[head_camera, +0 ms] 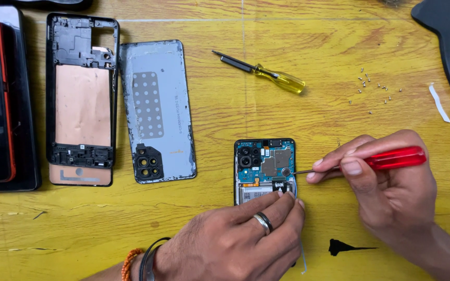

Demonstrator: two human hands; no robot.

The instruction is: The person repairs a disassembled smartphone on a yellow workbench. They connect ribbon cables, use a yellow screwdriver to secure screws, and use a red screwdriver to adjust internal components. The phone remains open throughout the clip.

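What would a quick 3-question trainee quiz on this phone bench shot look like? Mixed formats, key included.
1. True or false: the right hand holds a yellow-handled screwdriver.
2. Multiple choice: the left hand rests on (A) the grey back cover, (B) the opened phone, (C) the loose screws.
3. Fill in: the tip of the red screwdriver points at the phone's ____ edge, as seen in the picture.

Key
1. False. It holds the red one; the yellow screwdriver lies unused on the table.
2. B. Its fingertips press the opened phone; the grey back cover and loose screws lie apart.
3. Right.
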